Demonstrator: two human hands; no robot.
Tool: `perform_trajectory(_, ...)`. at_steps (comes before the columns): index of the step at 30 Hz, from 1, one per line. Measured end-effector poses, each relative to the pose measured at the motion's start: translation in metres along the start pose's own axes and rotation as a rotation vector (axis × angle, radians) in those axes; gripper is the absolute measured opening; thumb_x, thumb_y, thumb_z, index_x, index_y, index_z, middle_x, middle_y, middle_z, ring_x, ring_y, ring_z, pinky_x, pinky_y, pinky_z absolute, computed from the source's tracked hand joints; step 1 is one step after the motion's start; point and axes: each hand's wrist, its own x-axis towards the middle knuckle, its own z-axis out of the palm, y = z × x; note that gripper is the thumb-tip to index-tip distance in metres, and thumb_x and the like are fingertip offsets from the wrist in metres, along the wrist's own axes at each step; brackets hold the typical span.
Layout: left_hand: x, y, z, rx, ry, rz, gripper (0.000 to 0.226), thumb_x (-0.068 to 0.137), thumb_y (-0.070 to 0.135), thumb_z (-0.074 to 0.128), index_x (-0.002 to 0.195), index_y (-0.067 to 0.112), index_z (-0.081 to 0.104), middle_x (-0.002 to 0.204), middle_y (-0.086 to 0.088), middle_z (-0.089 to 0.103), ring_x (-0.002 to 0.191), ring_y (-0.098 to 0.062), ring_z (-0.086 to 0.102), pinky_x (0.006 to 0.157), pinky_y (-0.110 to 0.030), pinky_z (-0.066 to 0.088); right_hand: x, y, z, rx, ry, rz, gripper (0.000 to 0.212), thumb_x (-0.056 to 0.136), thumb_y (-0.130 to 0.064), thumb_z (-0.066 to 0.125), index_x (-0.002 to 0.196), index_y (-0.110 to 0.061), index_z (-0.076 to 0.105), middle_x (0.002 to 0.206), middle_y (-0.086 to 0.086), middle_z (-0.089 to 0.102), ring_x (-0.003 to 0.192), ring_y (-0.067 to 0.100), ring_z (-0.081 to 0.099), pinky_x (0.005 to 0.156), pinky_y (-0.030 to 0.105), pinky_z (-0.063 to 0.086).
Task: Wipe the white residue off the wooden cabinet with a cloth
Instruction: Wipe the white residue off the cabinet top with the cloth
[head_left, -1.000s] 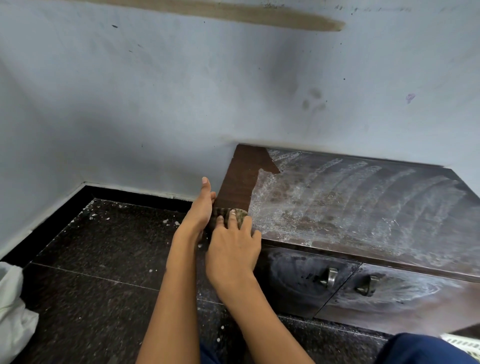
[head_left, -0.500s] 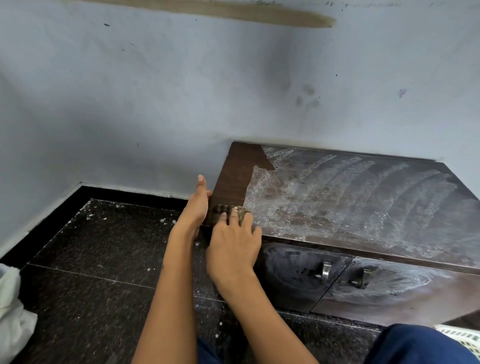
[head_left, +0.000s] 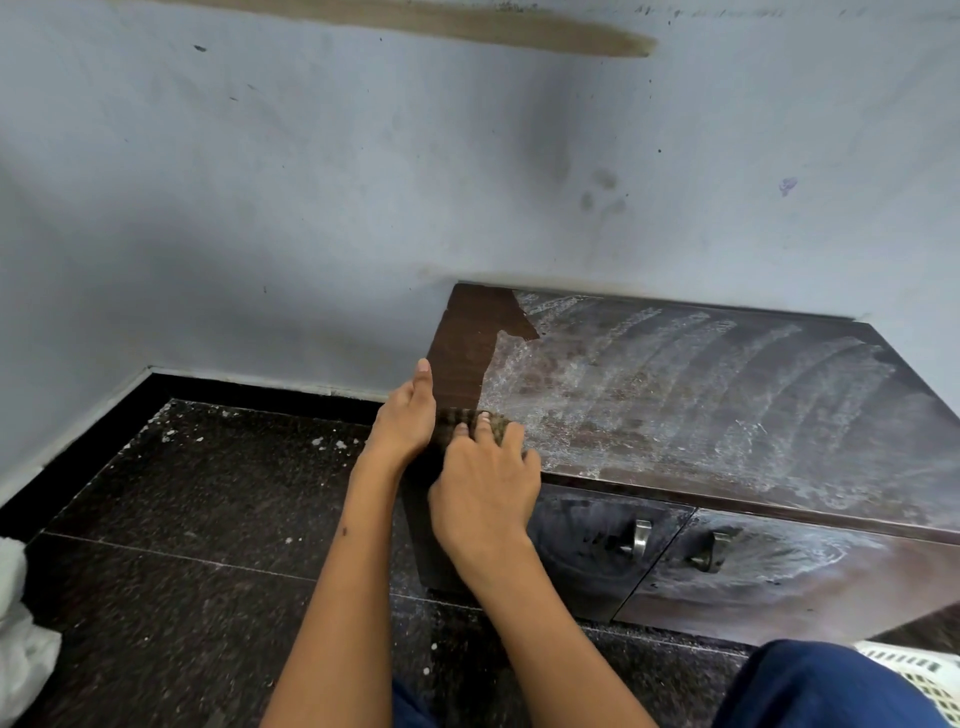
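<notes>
Cloth (head_left: 470, 423): soft, limp, bunched on cabinet (head_left: 727, 395) corner.
We press it flat-fingered with right hand (head_left: 483, 493); left hand (head_left: 408, 423) open beside, fingers straight.

Both hands (head_left: 447, 457) meet on the cloth (head_left: 470, 423) at the front left corner of the cabinet (head_left: 701, 395), which stands against the wall (head_left: 363, 208).

Left hand (head_left: 408, 415) flat (upright), right hand (head_left: 485, 486) pressing.
</notes>
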Motion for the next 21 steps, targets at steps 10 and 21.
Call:
perform_trajectory(10,0.0,0.001,0.003,0.075,0.002,0.069,0.065,0.098,0.054,0.013,0.14,0.014,0.04,0.147,-0.012,0.038,0.137,-0.029,0.031,0.111,-0.04,0.023,0.001,-0.001,0.001,-0.009,-0.009,-0.05,0.043,0.096,-0.025,0.04,0.137,-0.012,0.042,0.146,0.009,0.037,0.127,0.029,0.028,0.097,0.039,0.03)
perform_trajectory(21,0.004,0.001,0.006,0.066,-0.02,0.102,0.063,0.098,0.052,0.012,0.144,0.016,0.035,0.152,-0.006,0.03,0.142,-0.025,0.022,0.118,-0.044,0.012,0.004,0.009,0.002,-0.053,0.019,-0.054,0.05,0.096,-0.028,0.038,0.141,-0.007,0.037,0.148,0.014,0.034,0.13,0.03,0.027,0.1,0.037,0.03)
